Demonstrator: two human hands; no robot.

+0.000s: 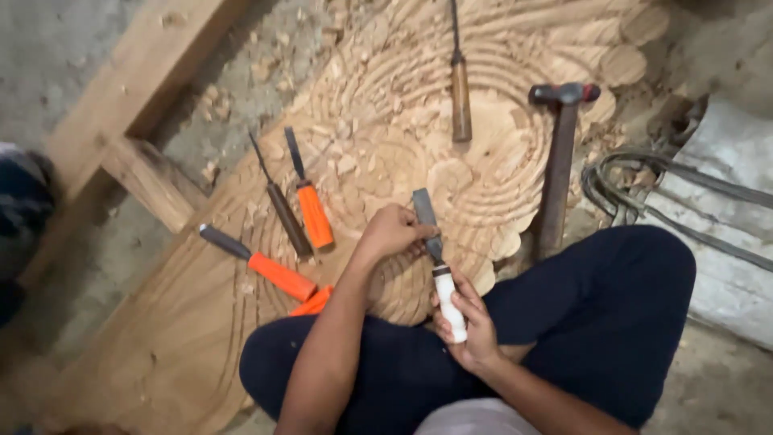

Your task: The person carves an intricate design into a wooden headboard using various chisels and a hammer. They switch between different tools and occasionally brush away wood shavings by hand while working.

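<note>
Wooden carved panel [362, 161] carries the white-handled chisel [439, 266], its handle gripped by the closed right hand [471, 322], and the left hand [394, 229] pinching the blade could be cut if it slips.

Third orange-handled chisel [312, 302] mostly hidden behind knee, wood-handled chisel [459, 80] tip cut off at top edge

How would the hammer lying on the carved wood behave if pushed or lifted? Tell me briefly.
The hammer would probably feel head-heavy: its dark metal head sits at the far end of a long handle. It looks rigid, so it should not flex. Lying flat among chips on the ridged carved wood panel, it would more likely scrape or pivot than roll.
</note>
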